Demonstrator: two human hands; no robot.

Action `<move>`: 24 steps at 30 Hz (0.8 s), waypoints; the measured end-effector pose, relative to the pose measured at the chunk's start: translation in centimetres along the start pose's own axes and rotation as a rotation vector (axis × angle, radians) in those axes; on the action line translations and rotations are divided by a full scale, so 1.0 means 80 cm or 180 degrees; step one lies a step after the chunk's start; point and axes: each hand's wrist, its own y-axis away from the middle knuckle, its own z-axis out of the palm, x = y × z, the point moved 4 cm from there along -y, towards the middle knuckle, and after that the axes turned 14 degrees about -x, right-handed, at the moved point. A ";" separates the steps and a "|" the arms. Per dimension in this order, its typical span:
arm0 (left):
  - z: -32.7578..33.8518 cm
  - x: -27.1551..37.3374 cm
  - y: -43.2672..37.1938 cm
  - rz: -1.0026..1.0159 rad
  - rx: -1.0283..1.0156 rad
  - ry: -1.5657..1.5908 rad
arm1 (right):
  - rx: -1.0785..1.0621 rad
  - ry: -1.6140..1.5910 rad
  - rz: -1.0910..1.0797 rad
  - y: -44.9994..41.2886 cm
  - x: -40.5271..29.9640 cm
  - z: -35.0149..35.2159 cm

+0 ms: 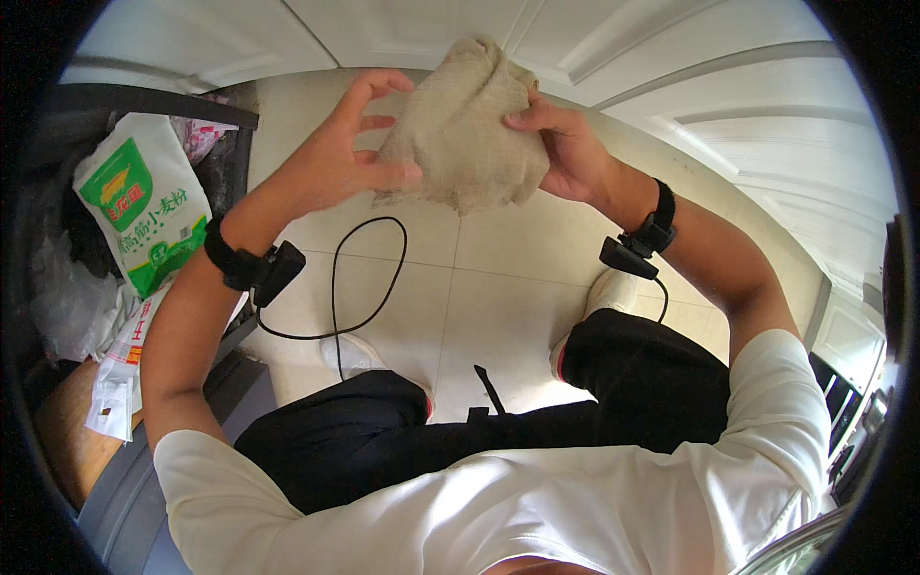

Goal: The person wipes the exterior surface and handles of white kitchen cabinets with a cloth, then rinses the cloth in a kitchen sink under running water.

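Observation:
A beige, loosely woven cloth [467, 136], folded and frayed along its lower edge, hangs above the floor in front of a white panelled door. My right hand [573, 147] grips its right side, thumb on the near face and the other fingers mostly hidden behind. On the other side, my left hand [352, 147] has its fingers spread around the cloth's left edge. The left thumb overlaps the cloth; whether it presses on it I cannot tell. A black strap with a small black device sits on each wrist.
A black cable [334, 287] loops from the left wrist device. At left, a dark bin or crate [248, 154] holds a white and green flour bag [147, 201] and plastic bags. White panelled doors [647, 43] curve along the far and right sides. My shoes rest on pale floor tiles [489, 316].

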 end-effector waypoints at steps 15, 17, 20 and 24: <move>0.061 0.005 -0.032 0.0621 0.0687 -0.0693 | -0.0237 0.1291 -0.0444 0.010 -0.005 0.029; 0.067 0.006 -0.035 0.0603 0.0705 0.0078 | 0.0045 0.1064 -0.0109 0.019 -0.011 0.022; 0.080 0.011 -0.032 0.0740 0.0691 -0.0533 | 0.0396 0.1533 -0.0215 0.018 -0.013 0.031; 0.083 0.004 -0.038 0.0599 0.0731 -0.0671 | 0.0681 0.1668 -0.0171 0.018 -0.009 0.029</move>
